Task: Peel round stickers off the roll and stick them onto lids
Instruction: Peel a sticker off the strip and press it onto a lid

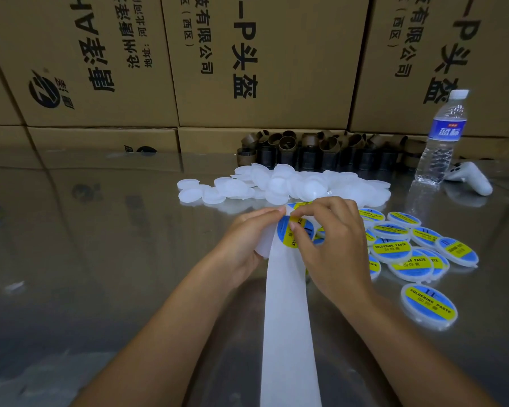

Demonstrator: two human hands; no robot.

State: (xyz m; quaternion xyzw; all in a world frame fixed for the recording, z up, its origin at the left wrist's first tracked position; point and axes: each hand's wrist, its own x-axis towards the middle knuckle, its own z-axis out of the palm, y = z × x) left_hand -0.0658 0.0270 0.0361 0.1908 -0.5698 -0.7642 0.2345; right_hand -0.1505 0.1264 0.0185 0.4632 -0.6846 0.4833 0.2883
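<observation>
The right hand (pixel 332 245) pinches the round blue and yellow sticker (pixel 284 235) narrowly, thumb and first fingers closing on its right half. The sticker sits at the top end of the white backing strip (pixel 288 318). From the pinch the strip runs in one long straight band toward the person's body, so its long axis points from the grip to the chest. The yellow band of the sticker lies along this same axis.

The left hand (pixel 244 242) is just to the left of the pinch. Its fingers curl around a blank lid (pixel 264 245) that shows beside the strip's left edge, and its thumb and forefinger touch the top of the strip, close to the right fingertips. I cannot tell whether the sticker's edge is already lifted from the paper.

I judge that the coming move turns on this: the lid waits directly left of the pinch and partly behind the strip, so the sticker needs only a short travel leftward once it is free. The right hand is the nearer one, because it is already on the sticker.

Beyond the grip lies the heap of plain lids (pixel 276 183); to the right of the grip lie the finished lids (pixel 394 248).
</observation>
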